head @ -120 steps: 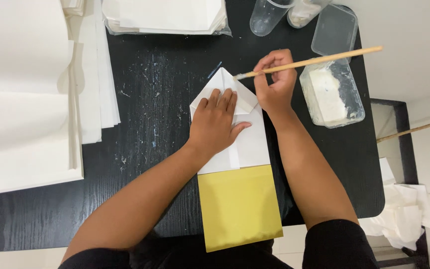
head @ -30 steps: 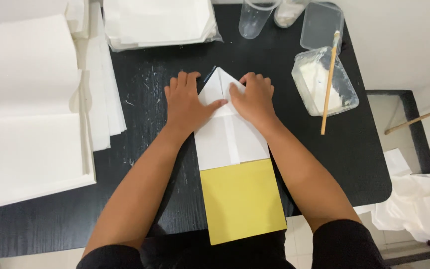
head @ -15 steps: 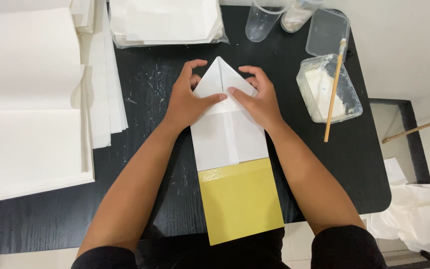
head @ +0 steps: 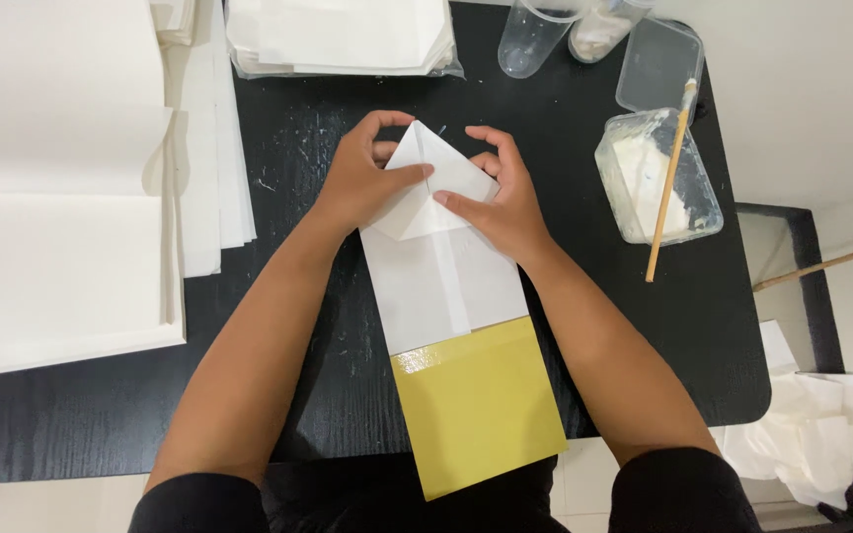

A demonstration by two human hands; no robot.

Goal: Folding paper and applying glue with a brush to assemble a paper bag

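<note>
A long folded paper piece, white in its upper part and yellow at the near end, lies on the black table. Its far end is folded into a point. My left hand grips the left side of that pointed flap, thumb on top and fingers curled behind the tip. My right hand holds the right side the same way, thumb pressing near the centre seam. The yellow end hangs over the table's near edge.
A clear tub of white paste with a wooden stick across it stands at the right, a lid and two clear cups behind it. Stacks of white paper fill the left; another stack lies at the back. Crumpled tissues lie off the table.
The stick that my right hand held has been laid on the paste tub. Both hands moved onto the pointed flap and now curl around its tip, lifting it.
</note>
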